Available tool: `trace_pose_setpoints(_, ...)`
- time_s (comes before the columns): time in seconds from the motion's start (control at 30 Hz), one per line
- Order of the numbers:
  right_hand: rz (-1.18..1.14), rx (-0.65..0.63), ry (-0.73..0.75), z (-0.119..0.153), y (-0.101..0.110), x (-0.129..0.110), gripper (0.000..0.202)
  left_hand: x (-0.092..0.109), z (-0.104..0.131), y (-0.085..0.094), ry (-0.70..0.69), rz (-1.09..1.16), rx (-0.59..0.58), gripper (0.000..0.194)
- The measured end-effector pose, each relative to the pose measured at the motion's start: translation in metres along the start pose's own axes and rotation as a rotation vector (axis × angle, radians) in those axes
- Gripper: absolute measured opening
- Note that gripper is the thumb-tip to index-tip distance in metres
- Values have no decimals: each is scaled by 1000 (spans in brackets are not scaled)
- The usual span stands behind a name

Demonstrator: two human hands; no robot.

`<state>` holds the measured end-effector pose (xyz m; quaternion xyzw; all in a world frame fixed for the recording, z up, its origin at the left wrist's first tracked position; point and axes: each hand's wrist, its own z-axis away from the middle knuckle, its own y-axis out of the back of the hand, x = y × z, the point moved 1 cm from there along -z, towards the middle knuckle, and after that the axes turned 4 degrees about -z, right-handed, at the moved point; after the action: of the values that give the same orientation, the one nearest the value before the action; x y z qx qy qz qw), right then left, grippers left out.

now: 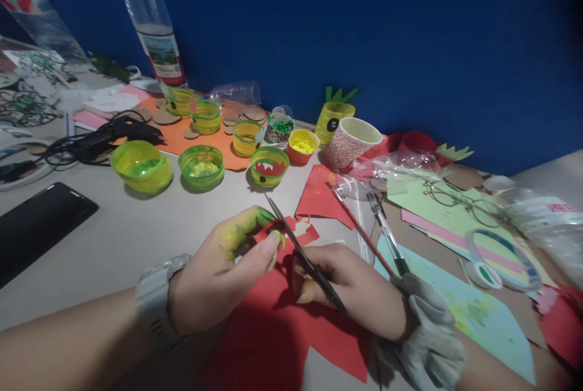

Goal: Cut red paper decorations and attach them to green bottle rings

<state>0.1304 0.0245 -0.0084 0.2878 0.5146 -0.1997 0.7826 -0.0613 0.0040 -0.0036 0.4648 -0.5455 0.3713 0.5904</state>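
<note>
My left hand [228,269], its fingers smeared with green and yellow paint, pinches a small piece of red paper [263,233] between thumb and fingers. My right hand [348,275] is closed around dark scissors [306,259], whose blades point up and away beside the left fingertips. Whether the blades touch the red piece cannot be made out. Below both hands lies a large red paper sheet [268,336], with small red scraps [310,234] near the blades. Just beyond, a green-yellow painted cup [269,177] bears a jagged red paper mouth.
Painted bowls [142,167], a yellow paint cup [303,147] and a patterned paper cup [353,142] stand behind. A glue gun [127,130] and phone [43,227] lie left. Brushes [387,233], tape [505,257], glasses [464,203] and coloured paper lie right. A tall bottle [152,27] stands back left.
</note>
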Motion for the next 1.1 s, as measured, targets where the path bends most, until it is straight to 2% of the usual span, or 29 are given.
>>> trace_pose_setpoints(0.33,-9,-6,7,0,0,1,40,-1,-2,1,-4,-31,25,19)
trace_pose_setpoints(0.7,14,-9,-19,1,0,0,41,-1,-2,0,37,-17,-33,20)
trace_pose_setpoints(1.1,39,-8,-17,-1,1,-1,41,-1,0,1,-6,-37,39,21)
